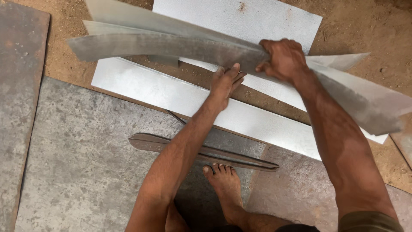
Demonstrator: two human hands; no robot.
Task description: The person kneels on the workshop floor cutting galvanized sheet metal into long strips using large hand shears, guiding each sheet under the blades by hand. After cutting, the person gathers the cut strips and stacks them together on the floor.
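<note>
Right hand (283,59) clamped on bent sheet strip (171,45); left hand (225,81) fingers together, flat beneath. Risk: sharp edge slipping, cutting palm or foot (223,182).

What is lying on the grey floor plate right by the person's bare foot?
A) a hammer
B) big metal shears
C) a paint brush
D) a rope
B: long metal shears lie closed on the grey steel plate, just in front of the toes of the bare foot, while the left hand and right hand are up on the bent sheet-metal strips.
</note>
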